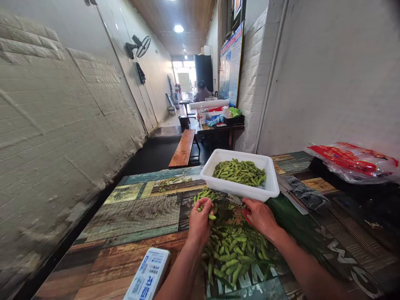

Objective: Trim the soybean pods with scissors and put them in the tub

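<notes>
Green edamame pods (212,217) stick out from the curled fingers of my left hand (201,216). My right hand (260,216) is wrapped round red-handled scissors (246,214), whose blades point left toward the pods, apart from them. Between my forearms lies a loose heap of edamame pods (233,260) on the table. A smaller pile of pods (204,194) sits just beyond my left hand. Behind both hands stands a white plastic tub (271,181) partly filled with more pods (239,171).
Snipped bits (173,181) are scattered at the table's far edge. A blue-and-white box (148,273) lies near my left forearm. On the right are a grey cloth (308,193) and a red-and-clear plastic package (353,160). A wooden bench (183,148) stands beyond; a person (202,92) sits farther back.
</notes>
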Demonstrator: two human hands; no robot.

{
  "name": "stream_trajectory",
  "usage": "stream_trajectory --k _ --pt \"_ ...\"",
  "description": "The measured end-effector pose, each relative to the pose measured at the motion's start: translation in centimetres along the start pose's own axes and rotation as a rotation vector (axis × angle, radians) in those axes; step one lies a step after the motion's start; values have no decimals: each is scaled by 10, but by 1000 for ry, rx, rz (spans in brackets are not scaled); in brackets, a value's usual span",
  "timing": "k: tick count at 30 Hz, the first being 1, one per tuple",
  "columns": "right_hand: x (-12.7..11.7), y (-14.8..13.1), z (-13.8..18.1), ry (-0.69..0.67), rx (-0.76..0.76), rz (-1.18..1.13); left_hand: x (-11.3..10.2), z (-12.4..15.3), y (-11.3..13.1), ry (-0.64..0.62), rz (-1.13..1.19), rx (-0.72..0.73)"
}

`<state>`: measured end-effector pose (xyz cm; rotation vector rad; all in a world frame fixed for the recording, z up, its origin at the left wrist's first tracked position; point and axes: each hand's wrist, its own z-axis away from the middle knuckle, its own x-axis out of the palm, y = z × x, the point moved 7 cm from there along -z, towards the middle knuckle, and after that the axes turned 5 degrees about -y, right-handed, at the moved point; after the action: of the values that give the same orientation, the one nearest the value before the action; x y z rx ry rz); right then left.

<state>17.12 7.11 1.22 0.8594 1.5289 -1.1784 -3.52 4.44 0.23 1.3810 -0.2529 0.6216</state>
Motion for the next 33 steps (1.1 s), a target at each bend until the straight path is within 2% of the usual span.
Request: stream_trajectory --k 4,7,13,18,20,25,28,33 --pt "3 4 1 -18 73 36 5 5 8 -51 -625 189" --pt "2 3 2 -16 81 55 9 10 0 -97 -974 213" --pt "0 -2 3 -23 88 77 2 11 -12 -27 -1200 161" --pt "-2 -4 4 -6 88 63 7 8 -16 -96 -1635 62" --pt "-3 -5 4 0 81 60 9 9 -15 -122 -1734 30" --pt "-2 -7 5 -11 71 45 17 13 -15 -199 -1756 58" --pt "-3 -9 6 -10 67 2 18 12 -16 -194 -1698 121" --pt "-4 -18 9 -48 -2 -238 24 11 -8 -204 -1237 311"
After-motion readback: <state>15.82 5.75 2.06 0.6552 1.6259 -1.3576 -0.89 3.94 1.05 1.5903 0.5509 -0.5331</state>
